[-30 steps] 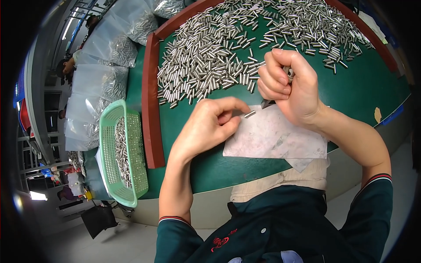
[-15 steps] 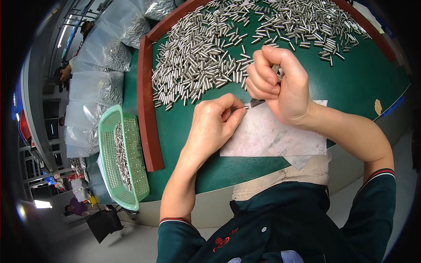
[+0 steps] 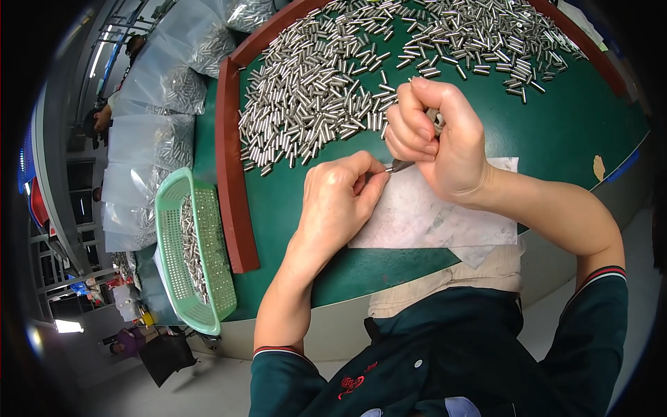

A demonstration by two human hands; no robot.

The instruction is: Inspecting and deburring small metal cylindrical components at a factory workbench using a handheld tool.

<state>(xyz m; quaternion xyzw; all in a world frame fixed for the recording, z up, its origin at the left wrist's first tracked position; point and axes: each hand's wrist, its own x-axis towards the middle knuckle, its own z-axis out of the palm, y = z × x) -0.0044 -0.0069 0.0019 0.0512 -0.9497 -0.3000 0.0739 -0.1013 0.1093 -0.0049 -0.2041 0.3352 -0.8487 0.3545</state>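
Between thumb and forefinger, my left hand (image 3: 335, 198) pinches a short silver metal pin (image 3: 389, 169) over the upper left edge of a stained white cloth (image 3: 451, 219). My right hand (image 3: 448, 142) is wrapped in a fist around a knife (image 3: 402, 165). Its dark pointed blade sticks out below the fist and meets the pin's end. Of the handle, only a pale, wrapped-looking bit shows inside the curled fingers; the rest is hidden. Just beyond both hands lies a big spread of loose silver pins (image 3: 306, 97) on the green tabletop (image 3: 549, 149).
A red-brown rail (image 3: 233, 174) borders the table at left and back. Left of it stands a green plastic basket (image 3: 219, 278) with pins inside. Clear bags of pins (image 3: 135, 142) line the far left. More pins (image 3: 486, 35) lie at the back right.
My right hand has shifted slightly left and down, bringing the blade onto the pin's end. The left hand keeps its pinch in nearly the same place.
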